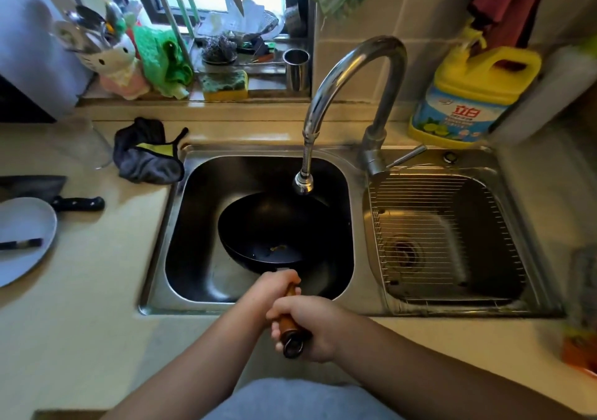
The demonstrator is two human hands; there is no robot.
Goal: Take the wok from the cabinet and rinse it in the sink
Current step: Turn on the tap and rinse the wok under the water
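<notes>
While hands grip wok (271, 229) handle, yellow detergent jug (468, 96) reads 立白.

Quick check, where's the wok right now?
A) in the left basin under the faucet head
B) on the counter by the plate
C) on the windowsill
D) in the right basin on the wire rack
A: the wok sits in the left basin, just below the faucet head, with both hands, left and right, on its wooden handle; the wire rack in the right basin is bare.
</notes>
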